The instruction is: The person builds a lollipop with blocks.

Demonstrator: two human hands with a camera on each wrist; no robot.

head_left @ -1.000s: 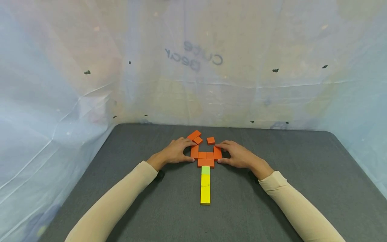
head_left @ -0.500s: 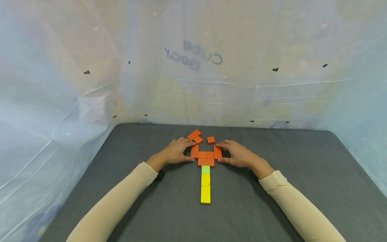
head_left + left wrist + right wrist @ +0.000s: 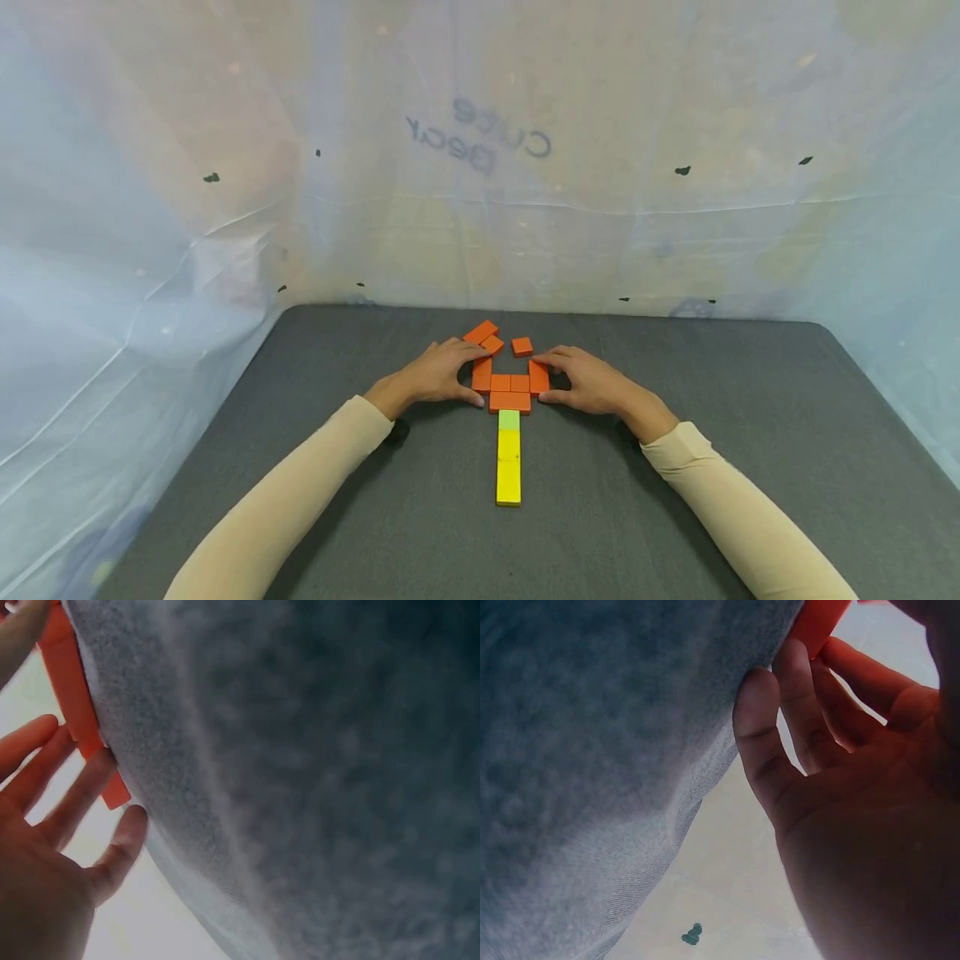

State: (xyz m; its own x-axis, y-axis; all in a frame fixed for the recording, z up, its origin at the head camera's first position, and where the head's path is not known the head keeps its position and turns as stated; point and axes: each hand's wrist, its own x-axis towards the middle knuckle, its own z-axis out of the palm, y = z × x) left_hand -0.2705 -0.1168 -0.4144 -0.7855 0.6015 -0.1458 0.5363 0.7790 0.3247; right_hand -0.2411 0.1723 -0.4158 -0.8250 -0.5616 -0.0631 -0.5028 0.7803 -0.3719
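Both hands are at an arrangement of orange wooden blocks lying flat on the table. At its left side my left hand [image 3: 438, 373] is spread round an upright-set orange block [image 3: 482, 375]. Its fingertips touch near a small tilted orange block [image 3: 492, 345], and the thumb is slightly off the near end. Opposite, my right hand [image 3: 588, 379] pinches the matching orange block [image 3: 539, 377] between thumb and fingers at its two ends. Two small orange blocks [image 3: 510, 383] sit between these, above a wide orange block [image 3: 510, 402]. In the left wrist view, fingers [image 3: 94, 776] lie along orange blocks.
A green block [image 3: 509, 419] and yellow blocks [image 3: 508, 468] run in a line toward me. Behind lie a slanted orange block [image 3: 481, 332] and a separate small orange block [image 3: 522, 347]. The dark grey table [image 3: 637, 517] ends at a pale plastic sheet [image 3: 570, 250].
My left fingertips have shifted slightly away and to the right toward the small tilted block, and the left thumb has eased off the block's near end. The right hand stays almost still.
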